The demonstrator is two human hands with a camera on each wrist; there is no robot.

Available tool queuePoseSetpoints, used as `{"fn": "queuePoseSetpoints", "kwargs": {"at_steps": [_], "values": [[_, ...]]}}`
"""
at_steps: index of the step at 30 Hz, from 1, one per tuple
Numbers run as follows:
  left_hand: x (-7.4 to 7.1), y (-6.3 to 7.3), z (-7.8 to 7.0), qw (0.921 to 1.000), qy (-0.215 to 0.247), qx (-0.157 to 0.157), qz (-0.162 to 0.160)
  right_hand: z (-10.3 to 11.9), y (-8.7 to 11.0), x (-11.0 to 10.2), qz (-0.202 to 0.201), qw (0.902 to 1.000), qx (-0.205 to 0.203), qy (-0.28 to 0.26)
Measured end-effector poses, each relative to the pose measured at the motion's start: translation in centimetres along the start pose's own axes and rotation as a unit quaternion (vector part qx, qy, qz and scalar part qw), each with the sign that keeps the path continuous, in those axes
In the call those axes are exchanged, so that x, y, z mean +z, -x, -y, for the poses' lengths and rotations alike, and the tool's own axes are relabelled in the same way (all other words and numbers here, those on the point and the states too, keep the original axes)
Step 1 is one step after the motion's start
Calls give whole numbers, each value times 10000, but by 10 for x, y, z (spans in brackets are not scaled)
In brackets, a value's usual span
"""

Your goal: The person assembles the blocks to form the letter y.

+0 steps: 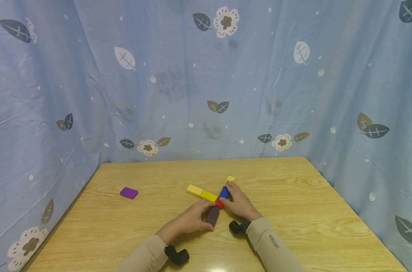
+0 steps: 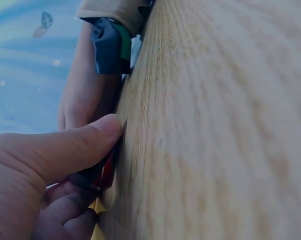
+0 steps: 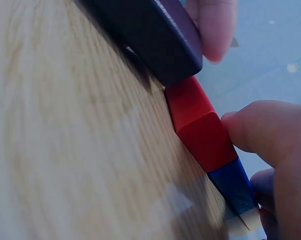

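Pinching the dark block [image 1: 212, 216], my left hand [image 1: 193, 218] is spanning it end to end, part-spread. Just beyond those fingertips, my right hand [image 1: 241, 203], half-bent, is touching the red block [image 3: 206, 140], grip unclear. The dark block is seeming light, stiff, slightly slick; its ends are offering best hold.

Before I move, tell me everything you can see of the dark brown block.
The dark brown block is one plain, oblong piece with flat faces, slightly rounded edges and a faint shine; its material is unclear. It is at the tabletop, slanting away and rightward in the head view. The left hand holds it lengthwise, thumb at the near end, fingers toward the far end, by the red block. Whether it lies fully flat is hard to tell.
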State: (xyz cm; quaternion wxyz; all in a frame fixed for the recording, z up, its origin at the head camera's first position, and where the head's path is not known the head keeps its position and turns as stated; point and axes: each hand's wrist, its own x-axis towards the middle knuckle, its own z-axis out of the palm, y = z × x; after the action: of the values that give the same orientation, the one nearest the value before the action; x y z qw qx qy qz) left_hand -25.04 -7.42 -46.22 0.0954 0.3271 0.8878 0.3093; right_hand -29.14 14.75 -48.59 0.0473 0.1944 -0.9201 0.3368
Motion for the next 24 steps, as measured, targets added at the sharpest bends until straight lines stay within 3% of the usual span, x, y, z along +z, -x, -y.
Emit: {"fn": "queuePoseSetpoints", "kwargs": {"at_steps": [10,24], "values": [[1,0,-1,9998,-82,185,-58,2,0,0,24,10000,52,33],[0,0,-4,10000,-67,-66,8,1,0,1,17,9999,51,107]]}}
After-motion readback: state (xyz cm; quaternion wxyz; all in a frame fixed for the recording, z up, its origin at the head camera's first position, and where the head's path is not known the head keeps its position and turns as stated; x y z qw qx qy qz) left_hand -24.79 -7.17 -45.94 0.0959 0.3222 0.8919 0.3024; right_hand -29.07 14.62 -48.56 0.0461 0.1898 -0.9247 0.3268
